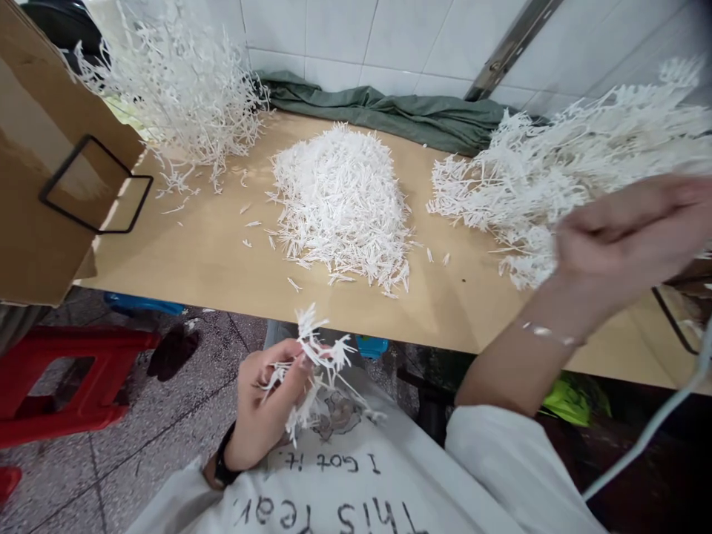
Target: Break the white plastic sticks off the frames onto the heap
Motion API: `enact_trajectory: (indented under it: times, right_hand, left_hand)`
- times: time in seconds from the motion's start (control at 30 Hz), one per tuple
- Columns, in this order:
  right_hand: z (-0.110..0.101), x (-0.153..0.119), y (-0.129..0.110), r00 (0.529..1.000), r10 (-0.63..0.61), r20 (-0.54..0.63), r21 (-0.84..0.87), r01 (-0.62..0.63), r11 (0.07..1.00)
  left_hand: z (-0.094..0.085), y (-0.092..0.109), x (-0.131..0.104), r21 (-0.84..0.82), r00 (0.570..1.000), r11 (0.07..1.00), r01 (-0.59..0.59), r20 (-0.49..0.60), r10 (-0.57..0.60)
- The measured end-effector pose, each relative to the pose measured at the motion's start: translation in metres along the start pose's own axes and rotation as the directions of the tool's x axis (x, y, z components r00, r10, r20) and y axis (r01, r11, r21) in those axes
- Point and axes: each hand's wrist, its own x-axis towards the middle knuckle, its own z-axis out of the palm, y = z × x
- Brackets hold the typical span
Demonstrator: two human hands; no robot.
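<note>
Nearest us, our left hand clenches its fingers on a white branched plastic sprig, long axis running up and right, below the surface edge. Our right hand, blurred, reaches the right sprig pile; grip indeterminate.

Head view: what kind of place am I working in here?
Probably a small workshop bench for manual sorting of plastic parts. A wooden table against a tiled wall carries heaps of white plastic pieces, and the left hand holds a branched white sprig.
</note>
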Motion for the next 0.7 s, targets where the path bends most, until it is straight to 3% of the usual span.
enact_trajectory:
  times: [0.07,0.13,0.17,0.23,0.33,0.43,0.5,0.6,0.7]
  right_hand:
    - [-0.028,0.016,0.008,0.96,-0.105,-0.261,0.005,0.11,0.994]
    - [-0.031,0.028,0.024,0.912,-0.084,-0.401,-0.014,0.086,0.996]
    - [-0.024,0.031,0.035,0.921,-0.047,-0.388,-0.055,0.028,0.998]
    - [-0.002,0.033,0.054,0.971,-0.047,-0.236,-0.169,0.007,0.986]
    - [0.024,0.034,0.076,0.972,-0.171,-0.161,-0.373,0.101,0.922]
    - [0.03,0.033,0.085,0.968,-0.215,-0.126,-0.684,0.072,0.726]
    - [0.033,0.029,0.084,0.972,-0.222,-0.083,-0.769,0.079,0.634]
    - [0.05,0.01,0.071,0.949,-0.305,-0.075,-0.669,0.179,0.721]
    - [0.079,-0.017,0.059,0.962,-0.238,0.136,-0.416,0.274,0.867]
  left_hand:
    - [-0.002,-0.004,0.003,0.013,0.996,1.0,0.016,-0.09,-0.015]
    - [0.001,-0.009,0.012,-0.001,0.991,1.0,0.021,-0.132,-0.021]
    - [0.004,-0.012,0.018,-0.015,0.99,1.0,0.014,-0.141,-0.016]
    - [0.01,-0.017,0.027,-0.035,0.991,0.999,0.008,-0.134,-0.013]
    - [0.016,-0.021,0.034,-0.044,0.995,0.999,0.031,-0.095,-0.035]
    - [0.019,-0.022,0.037,-0.048,0.994,0.997,0.062,-0.089,-0.066]
    - [0.021,-0.021,0.039,-0.045,0.993,0.997,0.066,-0.095,-0.07]
    - [0.023,-0.02,0.042,-0.047,0.993,0.997,0.056,-0.106,-0.061]
    - [0.026,-0.02,0.044,-0.058,0.994,0.996,0.069,-0.079,-0.073]
